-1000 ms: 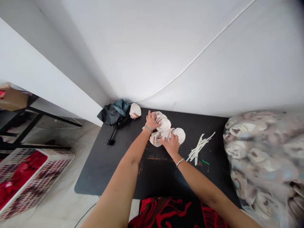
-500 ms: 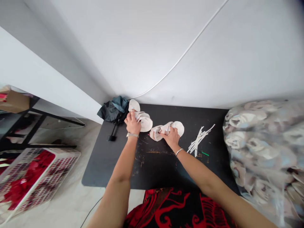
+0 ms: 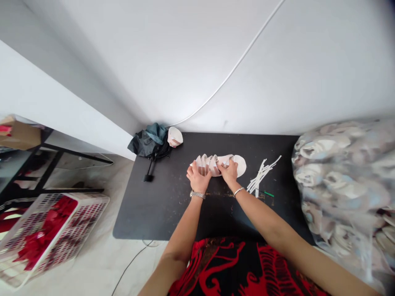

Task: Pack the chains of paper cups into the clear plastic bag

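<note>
A row of overlapping white cup-shaped pieces (image 3: pixel 212 165), possibly foam or fabric, lies on the black table top (image 3: pixel 154 213). My left hand (image 3: pixel 198 177) grips the row's left end, and my right hand (image 3: pixel 227 172) holds its middle from the near side. Part of the row is hidden under my fingers. One more white cup (image 3: pixel 175 137) lies apart near the table's far edge, out of reach of my fingers.
A crumpled dark cloth with a black strap (image 3: pixel 149 142) lies at the far left corner. White strips (image 3: pixel 261 176) and a green stick (image 3: pixel 269 193) sit right of my hands. A clear bag of rolled pieces (image 3: pixel 342 185) stands to the right; a red-filled basket (image 3: pixel 52 234) sits on the floor.
My left hand has moved right, bringing the left group of cups against the right group to form one row. The single far cup stays put.
</note>
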`<state>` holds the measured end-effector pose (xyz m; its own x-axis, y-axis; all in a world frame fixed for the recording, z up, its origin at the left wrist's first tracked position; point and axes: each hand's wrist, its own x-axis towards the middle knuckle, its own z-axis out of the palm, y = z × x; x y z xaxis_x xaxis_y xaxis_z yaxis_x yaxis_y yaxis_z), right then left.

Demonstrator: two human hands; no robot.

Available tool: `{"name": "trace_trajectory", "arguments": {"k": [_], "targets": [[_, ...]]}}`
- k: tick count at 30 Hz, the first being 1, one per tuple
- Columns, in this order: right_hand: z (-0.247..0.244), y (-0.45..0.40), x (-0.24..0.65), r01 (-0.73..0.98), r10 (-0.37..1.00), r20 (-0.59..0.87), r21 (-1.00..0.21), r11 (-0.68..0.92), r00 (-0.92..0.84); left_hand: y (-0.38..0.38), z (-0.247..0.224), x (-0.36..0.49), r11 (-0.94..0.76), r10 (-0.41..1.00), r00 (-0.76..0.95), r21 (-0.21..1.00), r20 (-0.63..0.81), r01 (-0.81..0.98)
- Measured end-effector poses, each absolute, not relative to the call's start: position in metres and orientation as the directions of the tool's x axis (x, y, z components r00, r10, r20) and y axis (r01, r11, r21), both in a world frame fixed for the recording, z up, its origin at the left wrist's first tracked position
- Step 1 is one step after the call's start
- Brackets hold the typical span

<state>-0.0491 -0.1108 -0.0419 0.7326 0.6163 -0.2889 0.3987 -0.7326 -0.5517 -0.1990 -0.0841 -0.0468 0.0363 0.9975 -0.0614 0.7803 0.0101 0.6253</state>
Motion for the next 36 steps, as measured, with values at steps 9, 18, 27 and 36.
{"name": "trace_trajectory", "arguments": {"k": [9,18,27,36], "targets": [[-0.036,-0.102,-0.018,0.670,0.811,-0.221,-0.470,-0.575,0.542,-0.056,-0.057,-0.215,-0.027,0.965,0.229,0.821,-0.127,0.570],[-0.047,-0.103,-0.021,0.666,0.773,-0.239,-0.400,-0.630,0.588,0.080,-0.023,-0.282,-0.022,0.996,0.071,0.615,-0.055,0.788],[-0.047,-0.102,-0.020,0.671,0.769,-0.249,-0.378,-0.637,0.589,0.147,-0.013,-0.239,0.243,0.966,-0.144,0.569,-0.213,0.786],[-0.045,-0.095,-0.016,0.633,0.771,-0.273,-0.449,-0.631,0.576,0.035,-0.032,-0.292,-0.008,0.990,0.082,0.533,-0.115,0.846]]}}
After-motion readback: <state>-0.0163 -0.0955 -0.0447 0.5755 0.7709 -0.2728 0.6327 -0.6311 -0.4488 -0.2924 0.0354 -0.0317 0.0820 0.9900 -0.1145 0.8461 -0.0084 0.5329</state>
